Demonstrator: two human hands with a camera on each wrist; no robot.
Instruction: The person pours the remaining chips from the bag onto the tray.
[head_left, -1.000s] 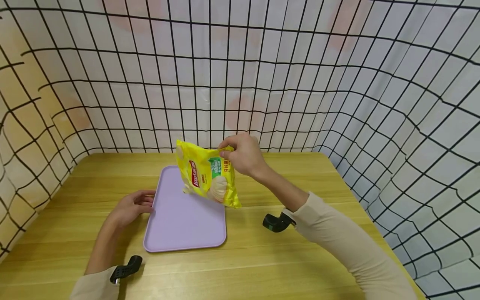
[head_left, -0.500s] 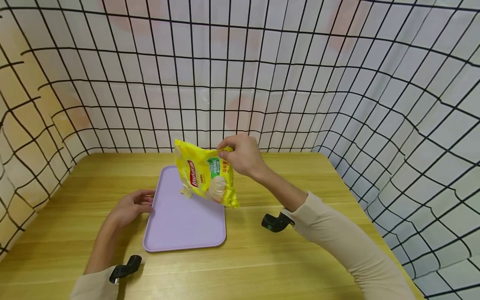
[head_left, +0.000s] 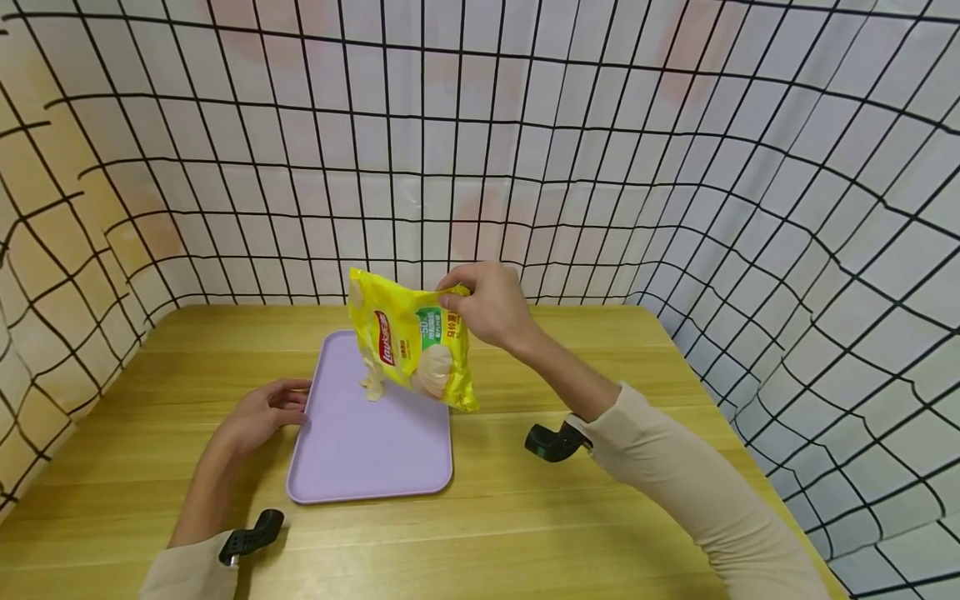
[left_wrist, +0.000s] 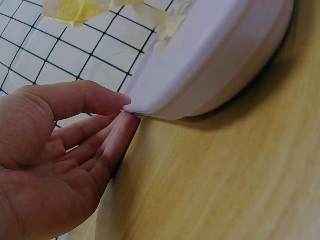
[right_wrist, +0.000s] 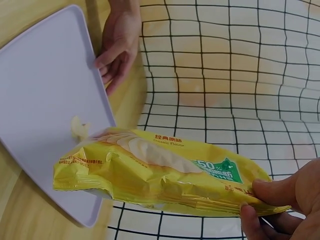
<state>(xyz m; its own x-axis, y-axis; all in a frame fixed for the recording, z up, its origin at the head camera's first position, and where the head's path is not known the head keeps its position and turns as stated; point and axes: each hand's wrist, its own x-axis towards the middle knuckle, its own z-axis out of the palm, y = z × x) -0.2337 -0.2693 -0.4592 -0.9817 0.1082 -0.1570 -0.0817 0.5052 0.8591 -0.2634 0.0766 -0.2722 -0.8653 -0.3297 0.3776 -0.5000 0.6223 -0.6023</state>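
My right hand pinches the upper right corner of a yellow Lay's potato chip bag, between thumb and fingers. The bag hangs tilted over the far part of a lilac tray, its lower left end toward the tray. A few pale potato chips lie on the tray just below that end, partly hidden by the bag; the right wrist view shows chips there too. At the tray's left edge is my left hand. In the left wrist view its thumb lies on the rim, fingers against the outside.
The tray lies on a wooden table. Black wire mesh backed by pale cloth encloses the table at the back and both sides. A black wrist camera mount sticks out from the right sleeve, another mount from the left.
Over the last second, chips have come into view on the tray under the bag. The right hand and bag have risen slightly. My left hand stays at the rim.
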